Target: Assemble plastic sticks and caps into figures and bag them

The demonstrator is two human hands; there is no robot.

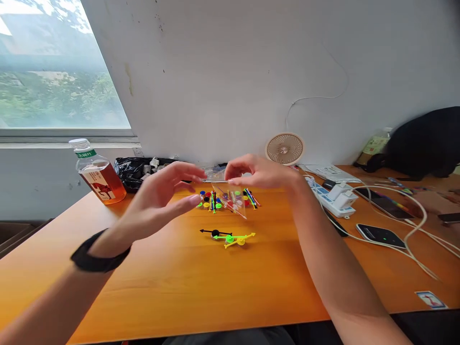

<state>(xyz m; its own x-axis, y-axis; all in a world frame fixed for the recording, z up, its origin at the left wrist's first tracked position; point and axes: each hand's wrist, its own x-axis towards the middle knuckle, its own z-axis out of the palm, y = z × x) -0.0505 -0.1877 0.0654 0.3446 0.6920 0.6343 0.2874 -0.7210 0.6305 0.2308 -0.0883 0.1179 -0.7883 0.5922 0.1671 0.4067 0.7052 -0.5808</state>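
Observation:
My right hand [260, 171] pinches the top edge of a small clear plastic bag [235, 201], which hangs tilted over the table. Coloured pieces show in or behind it; I cannot tell which. My left hand [167, 191], with a black band on the wrist, is raised to the left of the bag, its thumb and fingers apart and holding nothing. Behind and below the bag lie round coloured caps [206, 205] and bundles of thin plastic arrows [214, 202]. Closer to me are three spinners with arrows: a black one [215, 233], a green one [230, 238] and a yellow one [241, 241].
A tea bottle [102, 179] and a black plastic bag [131, 173] stand at the left. A round fan [285, 149] is by the wall. On the right are a power strip [334, 201], cables, a power bank [380, 235], and another person's hand [431, 203].

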